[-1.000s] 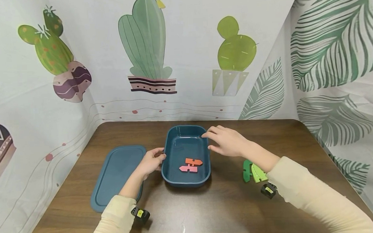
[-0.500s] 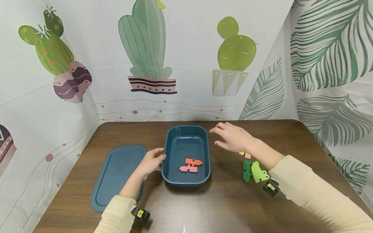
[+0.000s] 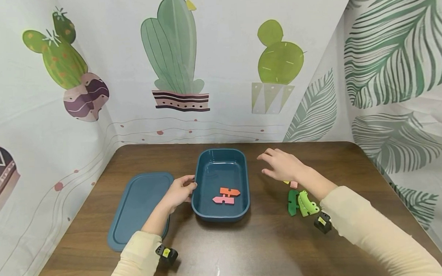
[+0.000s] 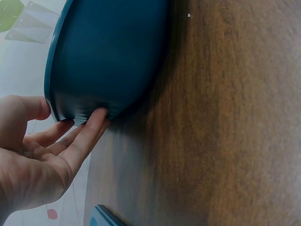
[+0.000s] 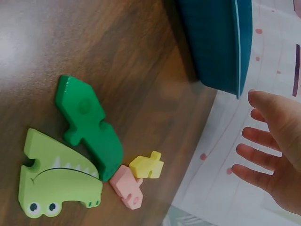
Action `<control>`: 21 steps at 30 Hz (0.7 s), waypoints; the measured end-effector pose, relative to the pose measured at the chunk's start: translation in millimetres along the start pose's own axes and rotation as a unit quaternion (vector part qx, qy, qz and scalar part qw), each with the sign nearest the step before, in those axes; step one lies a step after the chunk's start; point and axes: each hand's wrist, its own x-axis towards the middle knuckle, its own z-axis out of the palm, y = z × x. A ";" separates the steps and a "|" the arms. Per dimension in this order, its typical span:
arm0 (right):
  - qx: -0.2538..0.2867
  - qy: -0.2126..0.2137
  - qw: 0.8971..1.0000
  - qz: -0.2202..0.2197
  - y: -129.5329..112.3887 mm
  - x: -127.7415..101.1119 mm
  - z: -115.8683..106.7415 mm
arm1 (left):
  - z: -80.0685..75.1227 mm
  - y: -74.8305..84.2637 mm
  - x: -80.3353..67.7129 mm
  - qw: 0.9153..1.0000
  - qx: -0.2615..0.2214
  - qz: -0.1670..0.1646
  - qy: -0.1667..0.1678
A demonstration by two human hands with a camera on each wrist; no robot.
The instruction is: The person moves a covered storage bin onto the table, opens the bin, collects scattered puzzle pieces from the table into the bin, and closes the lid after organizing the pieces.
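Note:
A dark teal tray (image 3: 200, 171) stands mid-table with an orange piece (image 3: 229, 191) and a pink piece (image 3: 223, 200) lying inside it. My left hand (image 3: 180, 191) rests against the tray's left wall (image 4: 99, 61), thumb at the rim and straight fingers (image 4: 89, 132) touching the side. My right hand (image 3: 282, 164) hovers open to the right of the tray, fingers spread (image 5: 265, 160), holding nothing. Under it on the table lie a dark green piece (image 5: 87, 125), a light green crocodile-head piece (image 5: 56, 181), a small yellow piece (image 5: 146, 165) and a small pink piece (image 5: 127, 186).
The tray's flat teal lid (image 3: 139, 208) lies on the table left of my left hand. Printed cactus and leaf curtains wall the table at the back and on both sides. Bare brown tabletop (image 3: 247, 251) runs along the front.
My right hand has drawn away from the tray's far right rim and moved rightward, above the loose pieces. The left hand and the tray have stayed put.

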 end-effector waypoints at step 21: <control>0.005 -0.038 0.997 0.066 17.1 -15.2 20.8 | 0.7 0.9 -1.5 1.000 0.004 -0.001 0.001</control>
